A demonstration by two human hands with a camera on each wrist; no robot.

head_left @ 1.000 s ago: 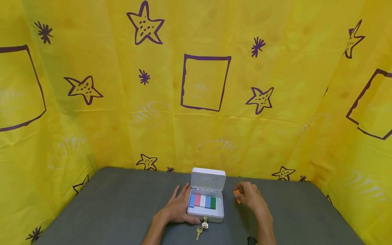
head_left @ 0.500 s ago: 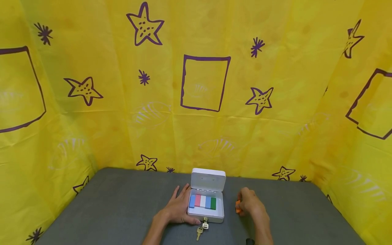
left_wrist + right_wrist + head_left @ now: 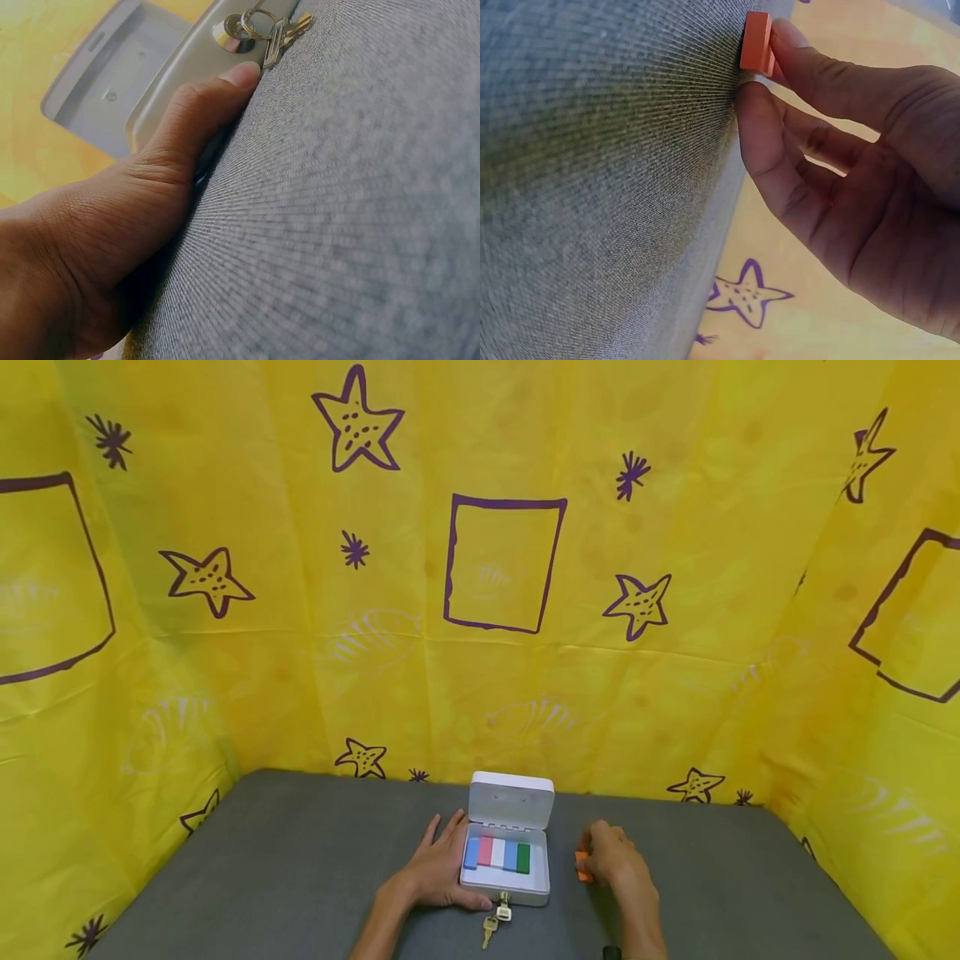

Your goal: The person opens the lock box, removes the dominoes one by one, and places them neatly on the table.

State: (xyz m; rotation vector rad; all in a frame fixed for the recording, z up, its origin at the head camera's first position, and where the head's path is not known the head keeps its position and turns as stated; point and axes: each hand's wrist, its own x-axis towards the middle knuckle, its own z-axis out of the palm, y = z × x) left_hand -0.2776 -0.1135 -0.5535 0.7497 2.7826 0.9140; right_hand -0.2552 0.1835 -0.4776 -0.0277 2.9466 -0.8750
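A small white metal box (image 3: 540,885) stands on the grey table with its lid (image 3: 510,802) raised. Inside lie several coloured blocks in a row, a green block (image 3: 523,858) at the right end. My left hand (image 3: 435,872) rests against the box's left side, fingers extended and thumb along the front, as the left wrist view also shows. From the front lock (image 3: 234,34) hangs a ring with keys (image 3: 289,34). To the right of the box, my right hand (image 3: 615,857) pinches an orange block (image 3: 757,41) at the table surface; the far fingers are partly hidden.
The grey cloth-covered table (image 3: 315,852) reaches back to a yellow curtain (image 3: 300,693) printed with purple stars and squares. This curtain also hangs at the left and right. The raised lid stands behind the box's open compartment.
My right hand has come nearer to me and lower with the orange block, which now sits at the table surface. My left hand and the box have stayed put.
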